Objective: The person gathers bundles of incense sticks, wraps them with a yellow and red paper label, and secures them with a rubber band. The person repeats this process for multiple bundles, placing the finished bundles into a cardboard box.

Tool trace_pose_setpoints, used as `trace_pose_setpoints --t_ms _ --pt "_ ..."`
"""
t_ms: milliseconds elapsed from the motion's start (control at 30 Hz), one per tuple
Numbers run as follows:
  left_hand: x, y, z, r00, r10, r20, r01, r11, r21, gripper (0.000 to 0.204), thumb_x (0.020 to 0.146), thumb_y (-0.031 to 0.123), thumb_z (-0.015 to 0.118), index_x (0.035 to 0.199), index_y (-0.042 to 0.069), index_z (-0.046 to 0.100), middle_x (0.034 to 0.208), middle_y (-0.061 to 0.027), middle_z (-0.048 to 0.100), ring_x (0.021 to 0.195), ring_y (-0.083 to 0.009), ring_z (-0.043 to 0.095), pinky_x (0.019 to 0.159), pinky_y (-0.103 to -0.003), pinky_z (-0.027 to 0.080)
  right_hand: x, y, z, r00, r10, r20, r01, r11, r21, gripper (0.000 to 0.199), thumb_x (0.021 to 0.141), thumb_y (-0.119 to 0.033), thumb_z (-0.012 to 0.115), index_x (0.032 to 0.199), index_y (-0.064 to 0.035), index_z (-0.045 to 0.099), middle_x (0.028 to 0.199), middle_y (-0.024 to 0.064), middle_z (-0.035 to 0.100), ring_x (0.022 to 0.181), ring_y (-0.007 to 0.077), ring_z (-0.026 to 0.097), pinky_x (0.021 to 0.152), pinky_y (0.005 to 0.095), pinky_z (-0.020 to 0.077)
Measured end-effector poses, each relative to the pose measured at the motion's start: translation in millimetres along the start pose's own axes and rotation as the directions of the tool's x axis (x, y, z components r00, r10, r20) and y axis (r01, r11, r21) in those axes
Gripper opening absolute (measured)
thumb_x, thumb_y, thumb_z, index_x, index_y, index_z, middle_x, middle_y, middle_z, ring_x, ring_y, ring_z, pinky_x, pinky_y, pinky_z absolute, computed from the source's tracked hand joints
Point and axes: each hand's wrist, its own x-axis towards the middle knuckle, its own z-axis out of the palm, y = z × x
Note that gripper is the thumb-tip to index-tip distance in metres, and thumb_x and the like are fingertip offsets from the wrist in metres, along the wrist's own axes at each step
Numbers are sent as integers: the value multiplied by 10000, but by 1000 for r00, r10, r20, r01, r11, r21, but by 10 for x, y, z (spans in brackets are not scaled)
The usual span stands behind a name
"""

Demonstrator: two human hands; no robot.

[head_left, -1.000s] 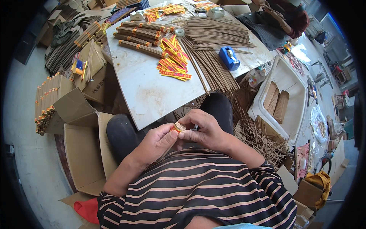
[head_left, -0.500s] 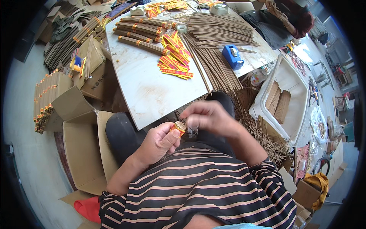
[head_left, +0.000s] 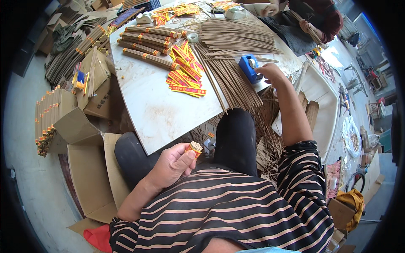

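Note:
My left hand is closed around a bundle of brown incense sticks, held over my lap with its cut end facing up. A red and yellow paper band wraps it near that end; the rest of its length is hidden. At the table's right edge, my right hand has its fingertips bent against the front of a blue tape dispenser. Whatever lies between those fingertips is too small to make out. Loose incense sticks lie beside the dispenser, and red and yellow paper labels are heaped left of them.
Banded bundles lie on the white table, near a tape roll. An open cardboard box stands at my left, a white tub at my right. Another person's hand holds sticks across the table.
My right hand has left the bundle and reached forward and right to the tape dispenser. My left hand keeps its hold on the bundle. The view has shifted slightly.

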Motion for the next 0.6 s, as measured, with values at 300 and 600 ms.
trace_pose_setpoints --t_ms 300,600 --pt "181 38 74 1000 -24 16 23 1000 17 371 933 353 474 1035 0 520 721 3 514 597 -38 455 552 -166 395 -69 78 -44 982 103 157 -166 867 470 150 753 -98 671 886 -42 629 860 69 572 759 184 530 661 318 474" --pt "219 77 126 999 -45 29 45 999 4 366 934 348 473 1032 -1 524 718 3 512 601 -43 455 559 -169 399 -302 376 83 998 -61 12 35 715 698 92 695 -80 646 724 3 621 669 30 545 601 107 443 559 234 347"
